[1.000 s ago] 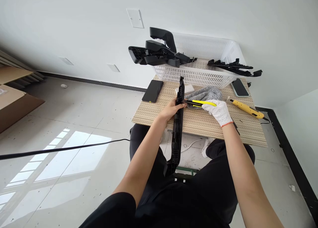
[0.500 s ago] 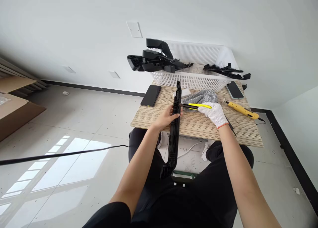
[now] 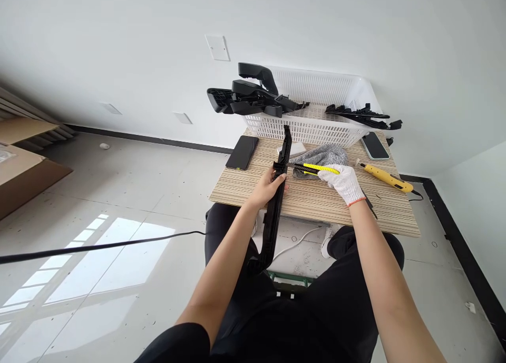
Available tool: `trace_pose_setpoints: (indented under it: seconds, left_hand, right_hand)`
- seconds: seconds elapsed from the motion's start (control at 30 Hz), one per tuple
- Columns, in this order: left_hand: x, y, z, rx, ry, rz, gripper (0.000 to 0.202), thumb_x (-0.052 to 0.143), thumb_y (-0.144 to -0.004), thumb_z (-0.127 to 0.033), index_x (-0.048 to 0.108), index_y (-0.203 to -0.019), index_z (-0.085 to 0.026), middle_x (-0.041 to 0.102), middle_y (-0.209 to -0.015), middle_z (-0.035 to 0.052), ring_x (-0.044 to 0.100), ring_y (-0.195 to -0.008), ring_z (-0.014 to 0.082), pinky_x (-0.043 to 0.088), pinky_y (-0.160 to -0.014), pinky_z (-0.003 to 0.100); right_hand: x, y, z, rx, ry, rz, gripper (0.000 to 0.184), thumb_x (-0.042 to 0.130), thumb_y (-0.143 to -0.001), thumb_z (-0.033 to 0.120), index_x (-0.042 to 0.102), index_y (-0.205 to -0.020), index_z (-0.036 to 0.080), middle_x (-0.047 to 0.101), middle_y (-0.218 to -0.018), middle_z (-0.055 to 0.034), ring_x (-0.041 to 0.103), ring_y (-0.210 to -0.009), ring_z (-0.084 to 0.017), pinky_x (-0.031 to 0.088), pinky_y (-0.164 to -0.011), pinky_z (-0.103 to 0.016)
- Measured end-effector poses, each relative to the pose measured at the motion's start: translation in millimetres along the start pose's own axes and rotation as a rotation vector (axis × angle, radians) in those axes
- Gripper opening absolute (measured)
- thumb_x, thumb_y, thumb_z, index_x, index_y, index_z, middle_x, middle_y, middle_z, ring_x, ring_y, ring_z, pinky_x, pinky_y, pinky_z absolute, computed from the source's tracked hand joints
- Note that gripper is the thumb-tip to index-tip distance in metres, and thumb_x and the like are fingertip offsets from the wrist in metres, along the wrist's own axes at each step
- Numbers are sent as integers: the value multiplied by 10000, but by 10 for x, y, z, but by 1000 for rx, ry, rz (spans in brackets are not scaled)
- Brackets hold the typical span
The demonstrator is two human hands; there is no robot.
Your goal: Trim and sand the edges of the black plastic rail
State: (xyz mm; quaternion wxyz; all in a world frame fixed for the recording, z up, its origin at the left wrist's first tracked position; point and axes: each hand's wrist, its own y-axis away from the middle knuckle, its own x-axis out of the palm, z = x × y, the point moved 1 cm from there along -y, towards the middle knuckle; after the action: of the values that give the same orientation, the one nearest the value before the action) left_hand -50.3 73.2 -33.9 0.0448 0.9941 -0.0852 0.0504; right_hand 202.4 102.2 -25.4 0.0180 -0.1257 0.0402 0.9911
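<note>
Evidently light, stiff and smooth, the long black moulded plastic strip (image 3: 275, 215) at frame centre, leaning over the near edge of the striped wooden table (image 3: 316, 205), suits a mid-length grip, where the bare left hand (image 3: 269, 186) wraps it; the white-gloved right hand (image 3: 343, 181) clasps a yellow-and-black utility knife (image 3: 318, 168).

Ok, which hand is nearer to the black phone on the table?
Left. The left hand lies just beside the black phone; the gloved right hand is farther off, past the black plastic strip.
</note>
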Motion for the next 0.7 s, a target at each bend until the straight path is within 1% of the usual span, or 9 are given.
trace_pose_setpoints:
  seconds: [0.1, 0.2, 0.3, 0.4, 0.47, 0.57, 0.7]
  left_hand:
    - [-44, 37, 8, 37, 39, 87, 430, 727, -832, -390, 556, -1168, -183, 650, -1162, 78, 667, -831, 128, 569, -797, 291]
    - [-60, 39, 20, 30, 63, 108, 454, 722, -835, -420, 569, -1187, -178, 659, -1234, 105, 676, -908, 160, 551, -855, 317]
    - [-57, 25, 23, 19, 70, 80, 450, 703, -847, -457, 588, -1176, -173, 678, -1225, 109, 684, -959, 183, 544, -861, 318]
    - [-47, 22, 11, 1, 79, 54, 455, 708, -838, -447, 599, -1183, -171, 699, -1192, 108, 688, -1019, 218, 543, -887, 333]
    - [-41, 24, 1, -13, 103, 53, 451, 708, -829, -416, 603, -1197, -178, 703, -1190, 101, 685, -1059, 239, 542, -909, 356]
    - [-38, 24, -8, -18, 133, 56, 426, 688, -813, -359, 615, -1193, -181, 705, -1193, 93, 679, -1085, 244, 534, -935, 377]
    - [-41, 16, -5, -46, 139, 61, 433, 641, -780, -279, 621, -1198, -171, 729, -1113, 86, 681, -1079, 236, 527, -941, 375]
  right_hand:
    - [-9, -5, 16, -8, 0, -15, 444, 846, -624, 453, 769, -907, 120, 665, -622, -20, 464, -466, -79, 380, -438, -230]
    - [-22, 6, 27, -20, -19, -28, 437, 838, -627, 464, 765, -887, 120, 669, -623, -23, 466, -464, -79, 375, -432, -225]
    - [-26, 46, 28, -22, -62, -7, 428, 832, -628, 466, 762, -868, 118, 665, -619, -28, 469, -471, -84, 369, -428, -226]
    - [-10, 96, 13, 5, -4, 59, 436, 849, -620, 458, 766, -874, 114, 679, -639, -44, 475, -472, -90, 377, -429, -235]
    - [2, 117, 0, -3, 51, 56, 442, 854, -628, 463, 772, -888, 115, 690, -660, -53, 480, -478, -92, 390, -436, -239]
    - [17, 129, -13, -40, 69, 27, 443, 846, -649, 477, 779, -898, 117, 691, -674, -56, 484, -490, -94, 401, -447, -241]
    - [30, 145, -14, -38, 62, 41, 458, 858, -629, 465, 786, -922, 120, 712, -712, -68, 502, -505, -102, 406, -447, -246]
